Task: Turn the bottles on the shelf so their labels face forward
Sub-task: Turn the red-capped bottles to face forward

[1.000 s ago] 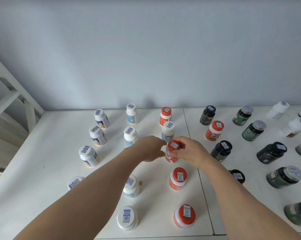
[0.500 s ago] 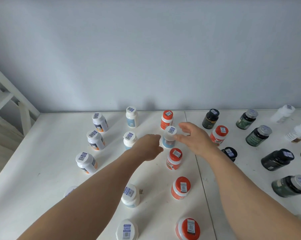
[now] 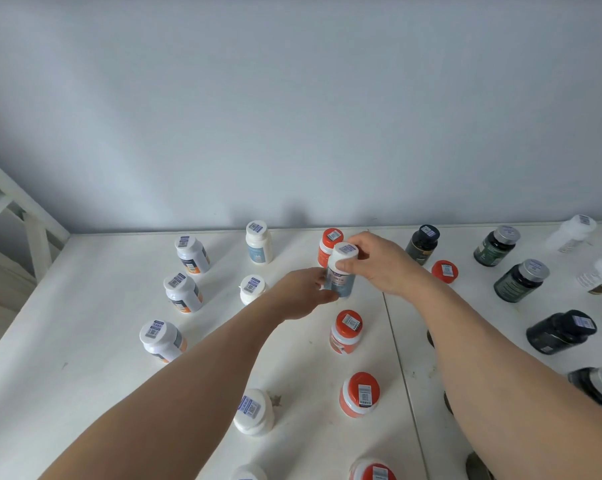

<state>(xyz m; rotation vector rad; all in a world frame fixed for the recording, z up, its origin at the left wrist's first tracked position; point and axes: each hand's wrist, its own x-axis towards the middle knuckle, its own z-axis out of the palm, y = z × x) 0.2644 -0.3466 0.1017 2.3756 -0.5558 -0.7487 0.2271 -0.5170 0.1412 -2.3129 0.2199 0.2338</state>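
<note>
Stockroom or shop display shelf.
White shelf [image 3: 85,341] against a plain pale wall [image 3: 292,116], set with spaced rows of supplement bottles [image 3: 258,242], each cap bearing a barcode sticker [image 3: 351,321].

A plain pale blue-grey wall [image 3: 292,109] fills the view from nine through twelve to three o'clock. At nine o'clock, a white wooden frame [image 3: 22,216] with slanted bars stands against that wall.

Even, soft daylight; faint shadows on the wall [image 3: 292,133] behind the bottles, wide-angle bowing at the edges, right-edge white bottles [image 3: 571,233] blurred and overexposed.
</note>
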